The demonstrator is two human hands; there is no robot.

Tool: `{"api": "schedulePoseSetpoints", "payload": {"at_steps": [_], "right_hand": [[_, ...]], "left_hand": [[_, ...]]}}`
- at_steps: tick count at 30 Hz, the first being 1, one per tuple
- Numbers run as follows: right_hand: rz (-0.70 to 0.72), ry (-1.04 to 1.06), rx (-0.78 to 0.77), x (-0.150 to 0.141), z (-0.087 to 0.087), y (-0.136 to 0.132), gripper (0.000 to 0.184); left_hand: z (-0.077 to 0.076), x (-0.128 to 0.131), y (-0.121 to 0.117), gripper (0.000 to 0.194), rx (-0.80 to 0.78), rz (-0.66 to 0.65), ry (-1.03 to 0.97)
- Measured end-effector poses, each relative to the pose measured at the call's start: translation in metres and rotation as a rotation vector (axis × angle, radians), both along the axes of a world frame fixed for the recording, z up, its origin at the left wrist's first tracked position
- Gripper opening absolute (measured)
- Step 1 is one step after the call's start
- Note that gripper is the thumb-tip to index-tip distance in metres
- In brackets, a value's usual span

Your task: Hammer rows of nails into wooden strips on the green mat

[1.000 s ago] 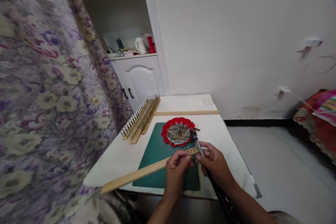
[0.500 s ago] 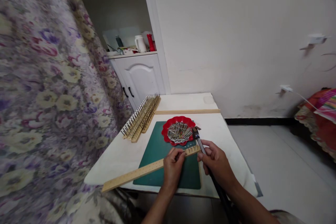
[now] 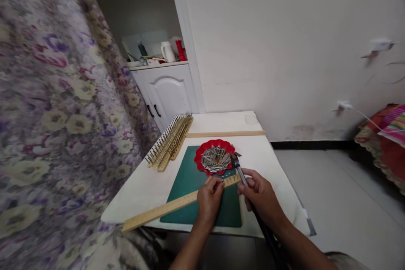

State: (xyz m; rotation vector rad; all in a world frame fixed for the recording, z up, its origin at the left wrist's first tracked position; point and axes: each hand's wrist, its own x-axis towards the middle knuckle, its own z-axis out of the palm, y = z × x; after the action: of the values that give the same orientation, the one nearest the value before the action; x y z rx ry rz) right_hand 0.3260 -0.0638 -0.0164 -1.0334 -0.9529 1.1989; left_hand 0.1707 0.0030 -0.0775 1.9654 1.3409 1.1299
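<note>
My left hand point(image 3: 209, 200) is closed in a pinch over a pale wooden strip point(image 3: 164, 209), with what looks like a small nail at the fingertips, mostly hidden. The strip lies aslant on a green cutting mat point(image 3: 186, 177) and has rows of small marks or holes. Several nails point(image 3: 232, 178) stand in its right end. My right hand point(image 3: 257, 192) is closed around a hammer point(image 3: 242, 175), its head raised beside the red dish and its dark handle running down toward me. Just beyond my hands, a scalloped red dish point(image 3: 199, 162) holds a heap of loose nails point(image 3: 217, 159).
Wooden strips full of upright nails point(image 3: 172, 141) lie at the table's left. Another bare strip point(image 3: 226, 133) crosses the back of the white-covered table point(image 3: 148, 190). A flowered curtain point(image 3: 69, 114) hangs at the left; a wall point(image 3: 278, 50) stands behind.
The view has shifted very slightly. Both hands, the hammer and the strip hold nearly the same places.
</note>
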Motion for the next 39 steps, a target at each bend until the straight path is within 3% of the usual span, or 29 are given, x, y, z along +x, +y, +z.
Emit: {"api": "schedulePoseSetpoints", "payload": {"at_steps": [8, 13, 25, 39], "right_hand": [[0.125, -0.005, -0.046, 0.000, 0.006, -0.005, 0.038], [0.205, -0.038, -0.061, -0.009, -0.003, -0.009, 0.033], [0.218, -0.125, -0.075, -0.009, -0.013, -0.016, 0.032], [0.209, -0.129, -0.078, -0.010, -0.010, -0.017, 0.036]], "left_hand": [[0.003, 0.003, 0.001, 0.013, -0.001, 0.021, 0.068], [0.001, 0.003, 0.001, 0.013, -0.015, 0.029, 0.084], [-0.007, 0.002, 0.003, 0.012, 0.000, 0.053, 0.109], [-0.003, 0.003, 0.001, 0.014, -0.013, 0.046, 0.103]]}}
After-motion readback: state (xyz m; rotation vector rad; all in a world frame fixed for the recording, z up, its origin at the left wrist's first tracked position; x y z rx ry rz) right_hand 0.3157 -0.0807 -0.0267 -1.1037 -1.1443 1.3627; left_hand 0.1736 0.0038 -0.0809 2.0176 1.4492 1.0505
